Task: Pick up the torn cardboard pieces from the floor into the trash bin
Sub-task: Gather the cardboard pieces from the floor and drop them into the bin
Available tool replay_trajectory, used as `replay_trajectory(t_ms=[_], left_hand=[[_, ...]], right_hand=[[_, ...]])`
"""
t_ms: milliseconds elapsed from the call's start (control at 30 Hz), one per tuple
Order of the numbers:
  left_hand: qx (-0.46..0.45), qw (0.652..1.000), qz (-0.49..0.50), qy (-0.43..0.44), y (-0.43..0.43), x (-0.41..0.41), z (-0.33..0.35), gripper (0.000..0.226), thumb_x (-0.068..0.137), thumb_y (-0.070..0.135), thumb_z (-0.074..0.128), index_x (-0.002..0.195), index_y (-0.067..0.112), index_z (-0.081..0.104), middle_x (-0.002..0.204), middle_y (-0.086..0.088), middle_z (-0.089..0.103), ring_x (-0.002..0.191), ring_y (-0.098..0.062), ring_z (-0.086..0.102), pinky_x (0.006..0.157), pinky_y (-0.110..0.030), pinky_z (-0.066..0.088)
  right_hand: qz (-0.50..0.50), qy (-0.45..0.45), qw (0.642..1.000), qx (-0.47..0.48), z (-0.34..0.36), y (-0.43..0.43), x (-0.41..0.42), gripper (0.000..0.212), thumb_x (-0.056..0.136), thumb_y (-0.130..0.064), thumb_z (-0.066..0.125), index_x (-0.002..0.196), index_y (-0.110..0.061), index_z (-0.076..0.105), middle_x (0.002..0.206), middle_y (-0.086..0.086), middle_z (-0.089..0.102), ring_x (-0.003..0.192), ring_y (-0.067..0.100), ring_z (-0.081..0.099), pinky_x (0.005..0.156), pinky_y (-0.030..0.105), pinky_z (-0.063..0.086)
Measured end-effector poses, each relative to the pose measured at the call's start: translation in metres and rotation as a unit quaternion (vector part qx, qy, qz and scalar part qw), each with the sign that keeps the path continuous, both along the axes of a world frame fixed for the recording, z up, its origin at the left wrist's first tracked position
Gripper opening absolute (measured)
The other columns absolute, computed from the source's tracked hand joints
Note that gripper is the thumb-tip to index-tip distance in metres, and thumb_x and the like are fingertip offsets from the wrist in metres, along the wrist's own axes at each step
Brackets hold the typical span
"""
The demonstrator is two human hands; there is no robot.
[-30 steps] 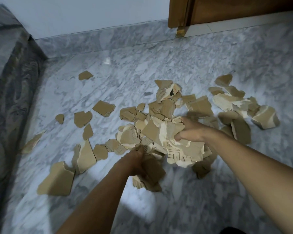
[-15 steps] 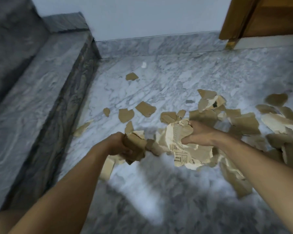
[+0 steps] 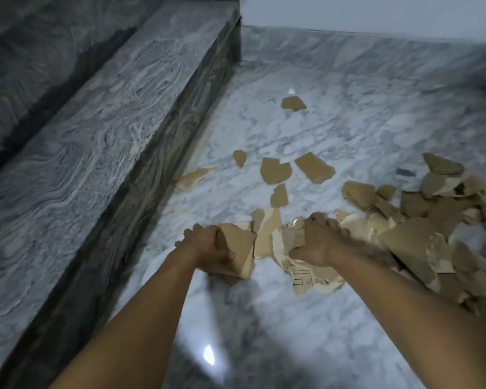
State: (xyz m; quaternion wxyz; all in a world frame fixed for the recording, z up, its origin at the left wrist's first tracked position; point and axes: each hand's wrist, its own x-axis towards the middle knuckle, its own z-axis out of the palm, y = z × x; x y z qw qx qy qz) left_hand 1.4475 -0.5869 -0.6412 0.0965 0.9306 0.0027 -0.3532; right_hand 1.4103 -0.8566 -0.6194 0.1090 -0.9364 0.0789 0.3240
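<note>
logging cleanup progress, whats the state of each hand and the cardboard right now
left hand: grips a brown cardboard piece
right hand: grips printed torn cardboard
cardboard pile: heaped on the floor at right
scattered pieces: lying flat, apart from each other
pale piece: lies at the foot of the stone step
trash bin: not in view

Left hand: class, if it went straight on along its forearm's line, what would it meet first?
Beyond the brown piece that the left hand grips lies bare floor, then probably the notched piece. The hand's height above the floor is unclear.
</note>
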Motion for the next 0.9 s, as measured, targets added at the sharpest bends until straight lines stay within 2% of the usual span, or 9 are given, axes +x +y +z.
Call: replay_trajectory(t_ms=[67,233,367,433,500,633,767,833,900], left_hand=[[-0.030,0.999,0.005,0.017,0.005,0.005,-0.003,0.109,0.046,0.078,0.065,0.143,0.041,0.036,0.140,-0.002,0.050,0.128,-0.030,0.045,0.105,-0.049,0.041],[-0.157,0.987,0.035,0.025,0.003,0.033,0.029,0.078,0.079,0.036,0.080,0.143,0.020,0.039,0.140,-0.002,0.051,0.126,-0.027,0.050,0.103,-0.038,0.044],[-0.242,0.969,0.031,-0.018,-0.006,0.072,0.071,0.059,0.080,0.014,0.081,0.121,0.009,0.040,0.102,0.008,0.056,0.095,-0.014,0.056,0.069,-0.017,0.046],[-0.269,0.962,0.032,0.016,-0.027,0.082,0.081,0.066,0.078,0.015,0.083,0.124,0.012,0.036,0.108,0.005,0.056,0.095,-0.013,0.057,0.075,-0.023,0.049],[-0.223,0.974,-0.008,0.032,-0.054,0.080,0.078,0.067,0.075,0.026,0.085,0.124,0.018,0.040,0.116,0.002,0.057,0.106,-0.019,0.056,0.086,-0.032,0.047],[-0.147,0.985,-0.085,0.036,-0.110,0.061,0.036,0.056,0.073,0.040,0.080,0.118,0.019,0.056,0.128,-0.007,0.059,0.117,-0.028,0.056,0.099,-0.038,0.048],[-0.037,0.997,-0.058,-0.021,-0.138,0.044,0.009,0.085,0.069,0.057,0.077,0.134,0.019,0.039,0.141,-0.011,0.023,0.132,-0.035,0.025,0.104,-0.041,0.037],[-0.055,0.998,-0.027,-0.035,-0.145,0.041,0.004,0.097,0.058,0.054,0.087,0.132,0.018,0.037,0.135,-0.012,0.025,0.128,-0.035,0.031,0.099,-0.042,0.044],[-0.072,0.997,-0.001,-0.037,-0.147,0.042,0.002,0.105,0.049,0.050,0.092,0.130,0.016,0.036,0.127,-0.012,0.038,0.120,-0.033,0.045,0.095,-0.044,0.050]], right_hand=[[0.007,-0.001,1.000,-0.006,-0.001,0.003,0.000,0.080,0.074,-0.059,0.066,0.139,-0.023,0.037,0.139,0.002,0.040,0.132,0.031,0.037,0.107,0.051,0.033],[-0.024,0.006,0.998,0.060,0.018,-0.004,0.000,0.080,0.078,-0.052,0.070,0.142,-0.020,0.034,0.134,0.003,0.056,0.126,0.028,0.051,0.087,0.033,0.041],[-0.071,-0.034,0.993,0.093,0.045,-0.037,0.019,0.077,0.060,-0.060,0.075,0.120,-0.026,0.040,0.115,-0.004,0.057,0.110,0.023,0.059,0.085,0.038,0.053],[-0.070,-0.062,0.992,0.082,0.057,-0.060,0.024,0.074,0.056,-0.061,0.077,0.111,-0.026,0.042,0.113,-0.005,0.052,0.106,0.022,0.057,0.084,0.039,0.053],[-0.067,-0.078,0.992,0.080,0.067,-0.080,0.023,0.081,0.056,-0.055,0.080,0.123,-0.021,0.049,0.122,-0.002,0.051,0.111,0.022,0.056,0.090,0.043,0.054],[-0.044,-0.019,0.997,0.061,0.066,-0.100,0.020,0.090,0.071,-0.044,0.081,0.146,-0.015,0.040,0.135,0.005,0.053,0.117,0.026,0.057,0.095,0.041,0.053],[-0.017,0.022,0.998,0.050,0.025,-0.098,0.005,0.096,0.069,-0.049,0.077,0.150,-0.024,0.031,0.151,0.006,0.032,0.137,0.032,0.036,0.106,0.043,0.043],[-0.015,0.013,0.999,0.046,0.004,-0.095,-0.009,0.100,0.067,-0.049,0.084,0.148,-0.029,0.028,0.148,0.004,0.022,0.141,0.035,0.022,0.110,0.046,0.040],[-0.021,-0.027,0.999,0.031,-0.005,-0.093,-0.017,0.098,0.063,-0.046,0.090,0.140,-0.031,0.031,0.142,0.006,0.022,0.136,0.035,0.025,0.105,0.046,0.043]])
